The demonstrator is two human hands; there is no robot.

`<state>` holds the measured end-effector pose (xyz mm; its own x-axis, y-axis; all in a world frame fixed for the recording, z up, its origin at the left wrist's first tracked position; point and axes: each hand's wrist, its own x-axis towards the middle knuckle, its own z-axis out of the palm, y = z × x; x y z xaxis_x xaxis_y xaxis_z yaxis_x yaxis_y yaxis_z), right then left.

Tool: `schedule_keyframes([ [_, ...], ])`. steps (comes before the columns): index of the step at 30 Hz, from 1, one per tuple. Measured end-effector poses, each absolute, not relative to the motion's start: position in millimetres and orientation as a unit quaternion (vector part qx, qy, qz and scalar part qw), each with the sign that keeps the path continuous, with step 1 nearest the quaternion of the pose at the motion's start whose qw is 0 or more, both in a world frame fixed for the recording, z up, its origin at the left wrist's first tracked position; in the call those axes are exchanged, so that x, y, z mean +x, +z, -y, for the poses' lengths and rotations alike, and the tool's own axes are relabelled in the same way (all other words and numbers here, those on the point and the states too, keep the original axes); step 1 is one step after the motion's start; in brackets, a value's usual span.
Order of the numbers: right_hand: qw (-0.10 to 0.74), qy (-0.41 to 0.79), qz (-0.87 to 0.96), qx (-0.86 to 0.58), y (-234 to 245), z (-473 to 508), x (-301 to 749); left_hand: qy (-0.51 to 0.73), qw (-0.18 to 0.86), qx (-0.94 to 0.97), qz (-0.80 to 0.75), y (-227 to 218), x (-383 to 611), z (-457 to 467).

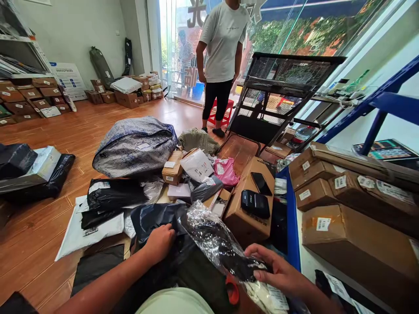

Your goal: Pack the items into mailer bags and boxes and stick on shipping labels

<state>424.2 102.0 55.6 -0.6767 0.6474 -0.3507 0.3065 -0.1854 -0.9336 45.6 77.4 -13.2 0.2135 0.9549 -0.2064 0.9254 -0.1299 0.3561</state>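
My right hand (278,271) grips a clear crinkled plastic bag with something black inside (218,244), fingers curled round its lower end. My left hand (159,242) is closed on a black poly mailer (153,220) that lies in front of my lap. Beside the bag stands a brown carton (244,218) with a black handheld device (255,203) and a dark phone (261,183) on top.
Parcels cover the floor: black and white mailers (108,196), a grey-blue sack (134,146), a pink bag (225,171), small cartons. Stacked boxes (347,205) fill a blue shelf at right. A person in a white T-shirt (222,43) stands by a black metal rack (281,87).
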Motion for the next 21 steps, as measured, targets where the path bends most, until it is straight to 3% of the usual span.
schedule_keyframes([
  [10, 0.043, 0.668, 0.652, -0.357, 77, -85, 409, 0.232, 0.24, 0.716, -0.613, 23, 19, -90],
  [15, 0.081, 0.678, 0.644, -0.345, 76, -92, 374, 0.28, 0.24, 0.75, -0.549, 36, 29, -81],
  [21, 0.17, 0.721, 0.562, -0.368, 55, -82, 332, 0.322, 0.232, 0.713, -0.578, 37, 25, -78],
])
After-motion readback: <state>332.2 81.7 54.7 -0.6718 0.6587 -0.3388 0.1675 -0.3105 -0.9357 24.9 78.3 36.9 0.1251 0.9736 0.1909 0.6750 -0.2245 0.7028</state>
